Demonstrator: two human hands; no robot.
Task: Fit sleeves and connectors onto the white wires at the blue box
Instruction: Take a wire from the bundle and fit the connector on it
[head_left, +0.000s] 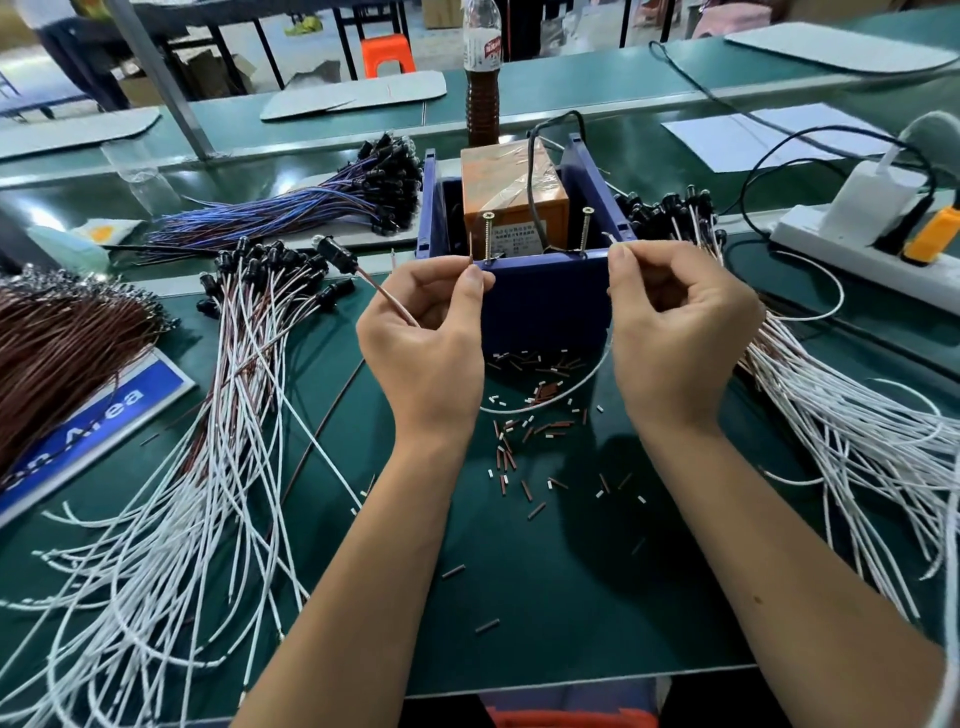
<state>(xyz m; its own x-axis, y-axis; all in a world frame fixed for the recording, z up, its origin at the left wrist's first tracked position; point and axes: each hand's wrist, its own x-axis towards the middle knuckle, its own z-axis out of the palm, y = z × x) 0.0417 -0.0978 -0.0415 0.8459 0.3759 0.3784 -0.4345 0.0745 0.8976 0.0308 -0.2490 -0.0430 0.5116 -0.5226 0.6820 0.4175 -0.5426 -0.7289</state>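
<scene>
- Far left on the green desk (545, 587) lies a bundle of brown wires (57, 332), with a blue sign (98, 421) just beside it on the near side
- Right of that, a heap of white wires (171, 509) with black connectors (270, 260) fans out toward the near left corner; farther back lies a bundle of blue and purple wires (291, 208)
- The left hand (426, 338) is raised in front of the blue box (545, 301), thumb and forefinger pinched on a thin brown-and-white wire (387, 293) that runs up and left to a black connector; the other fingers are curled
- The blue box stands in the middle of the desk, open on top, holding an orange block (511, 192) wrapped in clear tape; two screws (487, 234) stand upright at its near edge and a brown bottle (483, 98) stands behind it
- Small brown and white sleeve pieces (524, 415) lie scattered on the desk near the box, between the two forearms
- The right hand (680, 332) pinches a white wire (550, 400) at the box's near right corner, fingers curled; the wire loops down under the hand
- Right of it lies another heap of white wires (857, 431) with black ends
- Far right, a white power strip (872, 254) with plugs in it
</scene>
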